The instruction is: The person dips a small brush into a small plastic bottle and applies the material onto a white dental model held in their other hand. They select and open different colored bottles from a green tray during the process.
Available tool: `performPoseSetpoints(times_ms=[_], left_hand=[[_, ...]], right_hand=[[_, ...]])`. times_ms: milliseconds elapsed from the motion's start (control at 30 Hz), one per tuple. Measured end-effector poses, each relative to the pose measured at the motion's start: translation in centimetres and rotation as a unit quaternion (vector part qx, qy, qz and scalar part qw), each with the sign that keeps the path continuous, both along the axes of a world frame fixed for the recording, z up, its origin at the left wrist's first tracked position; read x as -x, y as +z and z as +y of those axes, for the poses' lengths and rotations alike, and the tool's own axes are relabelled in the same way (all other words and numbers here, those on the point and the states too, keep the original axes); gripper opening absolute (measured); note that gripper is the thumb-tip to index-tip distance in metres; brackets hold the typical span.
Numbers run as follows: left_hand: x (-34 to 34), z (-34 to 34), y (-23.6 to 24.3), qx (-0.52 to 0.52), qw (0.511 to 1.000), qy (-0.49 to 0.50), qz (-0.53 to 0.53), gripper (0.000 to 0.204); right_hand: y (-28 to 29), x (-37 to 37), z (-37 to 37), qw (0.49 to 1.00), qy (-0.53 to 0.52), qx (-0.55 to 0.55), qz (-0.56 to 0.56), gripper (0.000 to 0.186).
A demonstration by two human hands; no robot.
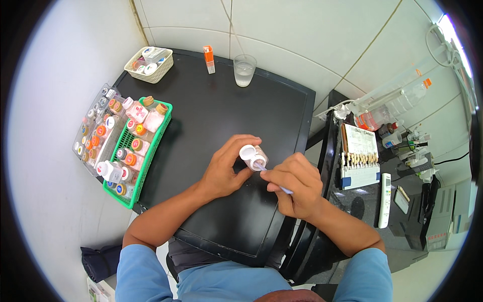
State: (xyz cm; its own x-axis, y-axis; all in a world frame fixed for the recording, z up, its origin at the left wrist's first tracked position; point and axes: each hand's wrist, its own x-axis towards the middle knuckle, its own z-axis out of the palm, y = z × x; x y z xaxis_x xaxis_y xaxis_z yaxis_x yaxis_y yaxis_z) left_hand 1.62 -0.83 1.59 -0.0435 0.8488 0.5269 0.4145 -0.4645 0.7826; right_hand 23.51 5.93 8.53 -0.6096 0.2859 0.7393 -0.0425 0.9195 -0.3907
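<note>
My left hand grips a small jar with a white flip cap standing open, its mouth tilted up. My right hand holds a thin pale lilac tool, whose far end is at or inside the jar's mouth; the exact tip is hidden. Both hands are above the black table, close together near its middle right. Left of them stands a green basket of small bottles with coloured lids, beside a clear tray holding several more bottles.
At the back are a cream basket of containers, an orange-and-white box and a glass of liquid. On the right, a dark side counter holds a shade guide, a white remote, several bottles and a grey machine.
</note>
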Motion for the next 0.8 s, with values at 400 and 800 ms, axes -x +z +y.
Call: performPoseSetpoints(times_ms=[400,800], left_hand=[[0.1,-0.1,-0.1,-0.015,0.999,0.04,0.014,0.065],[0.3,0.1,-1.0,-0.002,0.999,0.039,0.026,0.063]], right_hand=[[0.1,0.1,0.2,0.996,-0.038,-0.076,-0.017,0.035],[-0.4,0.4,0.2,0.998,-0.028,0.009,-0.049,0.02]])
